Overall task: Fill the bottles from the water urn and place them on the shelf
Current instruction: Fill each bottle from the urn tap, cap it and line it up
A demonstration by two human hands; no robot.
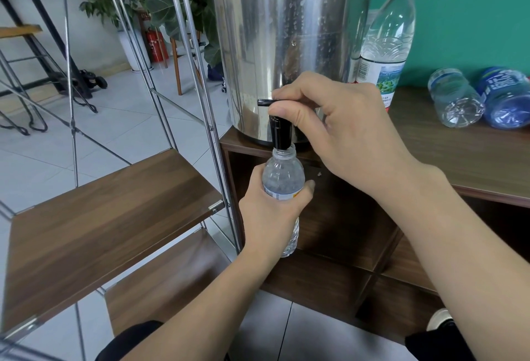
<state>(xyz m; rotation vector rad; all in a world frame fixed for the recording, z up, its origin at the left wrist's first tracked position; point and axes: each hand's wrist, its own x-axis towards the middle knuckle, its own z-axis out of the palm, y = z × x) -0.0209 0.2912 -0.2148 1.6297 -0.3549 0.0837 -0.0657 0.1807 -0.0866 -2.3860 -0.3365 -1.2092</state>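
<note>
A tall steel water urn (286,31) stands on a dark wooden cabinet (470,154). Its black tap (281,131) points down into the open neck of a small clear bottle (282,174). My left hand (272,217) grips that bottle round its middle and holds it upright under the spout. My right hand (338,131) pinches the tap's black lever (265,102) between thumb and fingers. To the left stands a metal-framed shelf with a wooden board (109,217).
A tall red-capped bottle (387,36) stands right of the urn. Two empty bottles, one clear (456,97) and one blue-labelled (507,97), lie on the cabinet top. A lower shelf board (160,283), tiled floor, plants and a red fire extinguisher (155,45) lie beyond.
</note>
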